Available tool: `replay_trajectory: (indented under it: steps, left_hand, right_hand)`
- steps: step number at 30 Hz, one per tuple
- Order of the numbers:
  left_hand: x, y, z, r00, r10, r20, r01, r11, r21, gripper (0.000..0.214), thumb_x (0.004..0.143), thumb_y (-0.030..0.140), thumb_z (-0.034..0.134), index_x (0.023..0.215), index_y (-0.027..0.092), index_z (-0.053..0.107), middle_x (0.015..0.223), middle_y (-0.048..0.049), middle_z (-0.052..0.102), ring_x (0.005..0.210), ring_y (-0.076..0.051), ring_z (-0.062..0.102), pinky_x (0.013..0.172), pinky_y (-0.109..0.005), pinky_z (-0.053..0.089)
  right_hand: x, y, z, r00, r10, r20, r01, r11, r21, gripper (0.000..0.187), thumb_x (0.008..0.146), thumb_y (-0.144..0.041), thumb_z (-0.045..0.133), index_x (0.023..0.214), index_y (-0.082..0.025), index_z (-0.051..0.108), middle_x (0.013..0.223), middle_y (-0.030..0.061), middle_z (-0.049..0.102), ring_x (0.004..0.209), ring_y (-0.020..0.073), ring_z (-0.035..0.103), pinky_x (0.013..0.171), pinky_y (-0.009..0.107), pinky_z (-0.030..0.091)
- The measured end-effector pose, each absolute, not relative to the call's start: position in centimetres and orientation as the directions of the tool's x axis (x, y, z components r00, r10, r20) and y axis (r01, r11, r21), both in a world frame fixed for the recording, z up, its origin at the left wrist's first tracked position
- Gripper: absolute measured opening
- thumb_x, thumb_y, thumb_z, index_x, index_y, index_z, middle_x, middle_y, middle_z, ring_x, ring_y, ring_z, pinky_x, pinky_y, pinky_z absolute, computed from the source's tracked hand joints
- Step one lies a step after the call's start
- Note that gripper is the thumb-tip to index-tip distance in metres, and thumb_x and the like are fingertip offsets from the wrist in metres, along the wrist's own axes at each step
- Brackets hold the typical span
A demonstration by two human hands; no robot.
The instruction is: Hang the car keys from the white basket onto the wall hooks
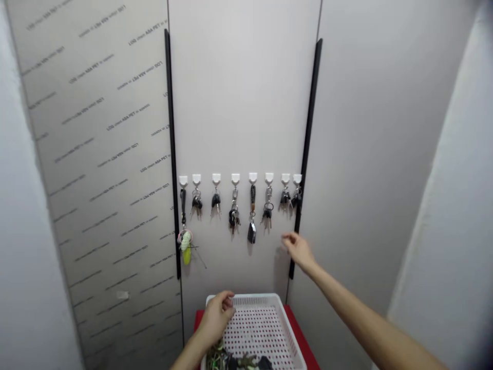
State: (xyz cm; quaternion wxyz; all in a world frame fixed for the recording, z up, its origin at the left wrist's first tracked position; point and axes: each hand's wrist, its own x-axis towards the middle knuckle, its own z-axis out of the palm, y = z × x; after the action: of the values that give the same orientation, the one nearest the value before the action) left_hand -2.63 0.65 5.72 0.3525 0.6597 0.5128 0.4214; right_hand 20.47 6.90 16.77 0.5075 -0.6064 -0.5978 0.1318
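Note:
My right hand [299, 250] is raised in front of the door panel, below the rightmost hung keys [296, 198] and apart from them. Its fingers are bent and slightly parted, with nothing visible in them. Over the left rim of a white plastic basket [290, 334] hovers my left hand [217, 314], fingers loosely curved and apart, holding nothing I can see. Bunches of keys, some with dark fobs [251, 232], hang in a row from small white hooks [235, 178]. At the row's left end dangles a strap with a green and pink charm [186, 244].
Several more keys or small dark items [246, 361] lie at the basket's near end. The basket stands on a red surface [302, 341]. Long black handles [309, 128] run down both sides of the middle panel, and printed film [100, 154] covers the left panel.

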Motion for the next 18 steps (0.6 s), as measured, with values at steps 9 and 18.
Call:
replay_trajectory:
  steps: [9,18]
  left_hand:
    - [-5.3,0.1,21.5,-0.031,0.857,0.514,-0.016,-0.514,0.857,0.068,0.059,0.019,0.051,0.118,0.02,0.017,0.045,0.0108,0.032,0.04,-0.002,0.028,0.046,-0.015,0.027]
    - [-3.7,-2.1,27.5,0.009,0.707,0.707,-0.123,-0.701,0.703,0.072,0.061,0.013,0.05,0.119,0.023,0.01,0.05,0.0089,0.038,0.041,-0.001,0.03,0.047,-0.015,0.031]
  right_hand:
    - [11.3,0.8,21.4,-0.358,0.807,0.469,0.269,0.57,-0.776,0.063,0.061,-0.014,0.044,0.118,-0.021,0.02,0.045,-0.0092,0.036,0.04,0.004,0.032,0.041,0.016,0.027]
    - [8.9,-0.9,26.6,-0.093,0.688,0.72,0.043,0.725,-0.687,0.069,0.065,-0.019,0.044,0.12,-0.028,0.004,0.052,-0.0073,0.042,0.038,0.0054,0.032,0.039,0.021,0.031]
